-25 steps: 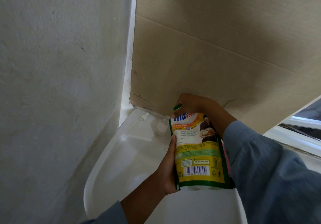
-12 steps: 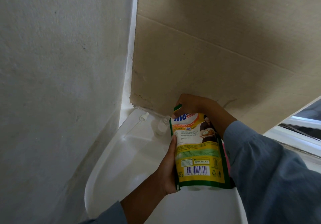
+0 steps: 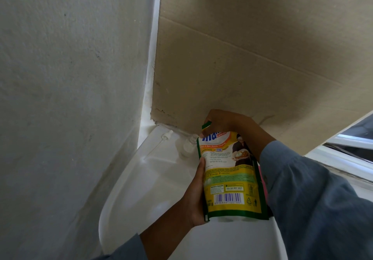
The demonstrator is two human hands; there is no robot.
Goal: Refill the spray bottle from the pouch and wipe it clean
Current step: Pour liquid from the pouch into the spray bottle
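1. The left hand (image 3: 196, 195) grips the pouch (image 3: 232, 179) by its side, upright over the white basin (image 3: 141, 189).
2. The right hand (image 3: 224, 122) pinches the pouch's top corner.
3. The clear bottle (image 3: 187, 147) stands at the basin's far edge, just beside the pouch.
4. Its sprayer (image 3: 161, 142) lies at the far left corner.

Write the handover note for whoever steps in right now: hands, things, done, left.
Left hand: grips the pouch by its left edge, upright.
Right hand: pinches the pouch's top corner, where a green strip sticks up, apparently mid-tear.
Spray bottle: uncapped, standing on the white basin behind the pouch; its spray head with tube lies to the left.
Done: bottle opened.
Left: finish opening the pouch, pour, recap, wipe. No cloth in view.
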